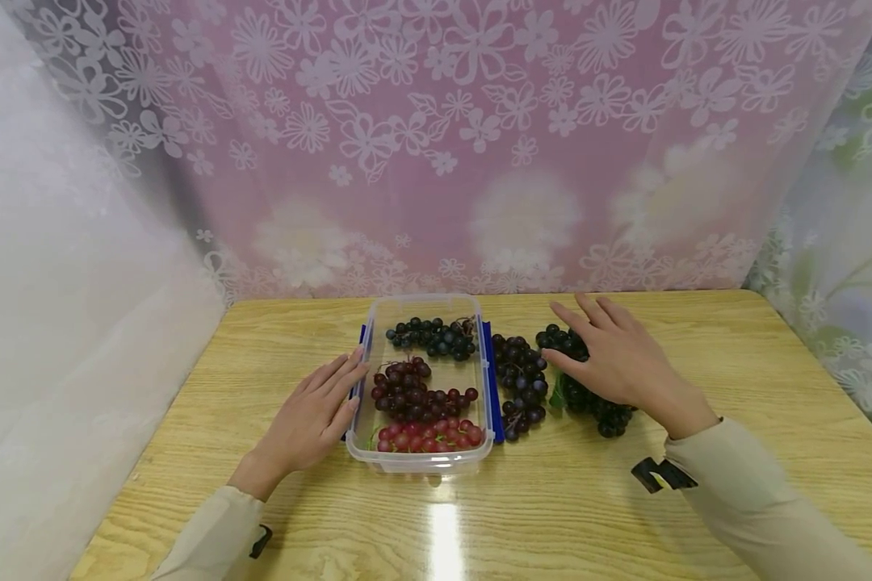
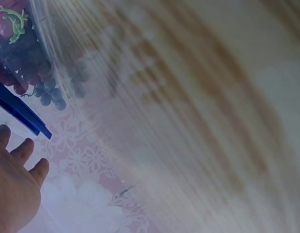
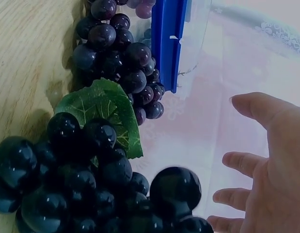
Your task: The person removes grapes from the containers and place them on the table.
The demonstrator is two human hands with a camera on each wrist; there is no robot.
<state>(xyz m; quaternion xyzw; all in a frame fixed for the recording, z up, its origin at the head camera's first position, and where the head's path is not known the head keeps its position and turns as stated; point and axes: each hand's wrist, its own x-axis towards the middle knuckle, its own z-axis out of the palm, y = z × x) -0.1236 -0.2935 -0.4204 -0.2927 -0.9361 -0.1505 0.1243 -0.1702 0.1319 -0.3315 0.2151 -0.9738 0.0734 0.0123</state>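
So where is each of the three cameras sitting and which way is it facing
Head: worn on the head, looking forward and down at the table, the clear container, both hands and both sleeves.
Left wrist: beside the left hand, blurred, looking along the container wall; fingers show.
Right wrist: at the right hand, looking across the black grape bunch toward the container's blue clip.
Shared: the head and right wrist views both show the purple grape bunch beside the container.
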